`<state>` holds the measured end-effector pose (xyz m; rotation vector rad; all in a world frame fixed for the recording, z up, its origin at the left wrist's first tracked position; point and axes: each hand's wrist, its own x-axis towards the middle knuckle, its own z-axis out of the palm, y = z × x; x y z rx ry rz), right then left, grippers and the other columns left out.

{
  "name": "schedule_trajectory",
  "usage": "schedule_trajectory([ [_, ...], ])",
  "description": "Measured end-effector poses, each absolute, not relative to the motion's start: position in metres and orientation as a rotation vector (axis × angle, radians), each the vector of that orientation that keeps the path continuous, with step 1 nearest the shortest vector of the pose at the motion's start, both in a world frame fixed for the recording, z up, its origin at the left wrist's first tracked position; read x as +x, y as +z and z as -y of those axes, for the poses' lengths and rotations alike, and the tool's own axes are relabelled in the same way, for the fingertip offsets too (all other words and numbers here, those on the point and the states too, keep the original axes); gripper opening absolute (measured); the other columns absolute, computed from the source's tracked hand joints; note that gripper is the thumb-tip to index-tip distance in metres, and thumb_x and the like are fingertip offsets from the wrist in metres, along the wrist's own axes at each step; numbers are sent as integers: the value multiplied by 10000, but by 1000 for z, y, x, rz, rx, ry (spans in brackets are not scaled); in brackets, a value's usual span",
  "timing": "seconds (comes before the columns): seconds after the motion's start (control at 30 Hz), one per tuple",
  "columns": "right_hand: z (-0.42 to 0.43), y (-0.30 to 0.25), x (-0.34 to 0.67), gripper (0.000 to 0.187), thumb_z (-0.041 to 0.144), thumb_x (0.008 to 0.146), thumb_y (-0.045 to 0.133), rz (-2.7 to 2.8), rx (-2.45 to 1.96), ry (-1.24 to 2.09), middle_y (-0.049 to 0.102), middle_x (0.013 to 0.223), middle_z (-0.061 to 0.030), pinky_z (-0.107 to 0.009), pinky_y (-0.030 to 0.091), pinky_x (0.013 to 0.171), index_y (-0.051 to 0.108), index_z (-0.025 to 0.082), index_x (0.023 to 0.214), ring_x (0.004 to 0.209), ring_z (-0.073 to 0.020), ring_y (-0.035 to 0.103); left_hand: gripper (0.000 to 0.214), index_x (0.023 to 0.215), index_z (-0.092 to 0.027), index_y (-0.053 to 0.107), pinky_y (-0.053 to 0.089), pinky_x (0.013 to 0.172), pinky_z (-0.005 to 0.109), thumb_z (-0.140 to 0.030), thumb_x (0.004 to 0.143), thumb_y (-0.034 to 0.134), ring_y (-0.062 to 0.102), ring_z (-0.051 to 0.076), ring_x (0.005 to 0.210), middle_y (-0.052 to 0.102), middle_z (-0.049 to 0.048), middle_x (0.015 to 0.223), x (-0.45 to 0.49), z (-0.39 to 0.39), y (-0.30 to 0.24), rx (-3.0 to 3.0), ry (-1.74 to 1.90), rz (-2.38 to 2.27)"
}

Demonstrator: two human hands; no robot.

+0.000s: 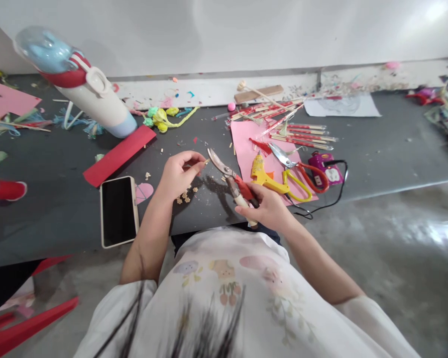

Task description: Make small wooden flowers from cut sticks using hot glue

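My left hand (184, 171) pinches a short piece of thin wooden stick (206, 161) between thumb and fingertips. To its right, my right hand (267, 205) is wrapped round the handles of a pair of pruning shears (231, 174), with red and pale grips. The shears' blades point up and left, close to the stick piece; whether they touch it I cannot tell. Below my left hand, several small flower-shaped wooden bits (184, 197) lie on the dark table (205, 214).
A phone (118, 211), a red strip (119, 154) and a tilted water bottle (97, 99) are on the left. Pink paper (242, 136) at right bears a yellow glue gun (263, 174) and orange-and-yellow scissors (283, 156). Red-wrapped sticks (302, 134) and a corded purple box (325, 169) lie beyond.
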<state>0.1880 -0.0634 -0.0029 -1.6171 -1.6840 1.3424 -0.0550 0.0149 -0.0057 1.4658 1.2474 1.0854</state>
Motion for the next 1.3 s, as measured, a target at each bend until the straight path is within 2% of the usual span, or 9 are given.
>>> schedule_trajectory([
  [0.13, 65, -3, 186, 526, 459, 699, 755, 1704, -1621, 1304, 595, 761, 19, -260, 411, 581, 633, 191, 1134, 640, -130, 510, 81, 780, -189, 694, 465, 548, 251, -249, 741, 731, 573, 124, 562, 641, 8, 659, -58, -16, -7, 1464, 1069, -1239],
  [0.3, 65, 2, 185, 439, 437, 683, 766, 1736, -1661, 1199, 542, 684, 41, -248, 363, 544, 653, 184, 1023, 606, -118, 475, 117, 820, -193, 716, 483, 571, 250, -276, 741, 742, 586, 124, 582, 674, 19, 713, -58, -15, -9, 1501, 1080, -1235],
  [0.5, 65, 13, 182, 467, 392, 658, 785, 1750, -1676, 1145, 592, 729, 26, -261, 404, 580, 645, 203, 1061, 646, -139, 527, 53, 736, -229, 749, 495, 643, 253, -276, 759, 737, 619, 126, 645, 703, 11, 741, -53, -11, -11, 1752, 1267, -1324],
  [0.67, 65, 18, 182, 393, 405, 666, 769, 1855, -1692, 1012, 631, 773, 0, -287, 449, 620, 625, 204, 971, 671, -161, 566, 80, 707, -240, 760, 484, 635, 258, -269, 775, 729, 617, 130, 634, 699, 6, 688, -51, -11, -10, 1846, 1341, -1331],
  [0.83, 65, 18, 183, 456, 403, 705, 730, 1987, -1622, 880, 652, 954, -65, -322, 488, 688, 566, 204, 1080, 808, -212, 603, 98, 706, -214, 745, 449, 573, 233, -257, 791, 720, 609, 115, 613, 706, 9, 693, -53, -12, -10, 1950, 1443, -1263],
  [0.97, 65, 19, 183, 538, 399, 720, 714, 2021, -1603, 880, 633, 1019, -94, -354, 502, 733, 519, 182, 1173, 862, -232, 599, 128, 670, -185, 724, 436, 568, 221, -225, 793, 724, 609, 104, 611, 706, 19, 684, -54, -11, -10, 2039, 1479, -1234],
  [1.17, 63, 19, 185, 584, 396, 707, 728, 2011, -1593, 909, 631, 1006, -88, -351, 503, 740, 526, 171, 1207, 861, -229, 597, 128, 673, -180, 723, 445, 559, 210, -216, 795, 728, 619, 100, 608, 707, 19, 684, -52, -10, -10, 2035, 1478, -1225],
  [1.3, 61, 20, 184, 544, 414, 716, 727, 1916, -1623, 1055, 638, 884, -39, -325, 492, 694, 576, 187, 1187, 772, -201, 596, 84, 731, -184, 735, 472, 596, 213, -223, 803, 716, 621, 100, 627, 702, 10, 700, -52, -12, -11, 1990, 1458, -1280],
])
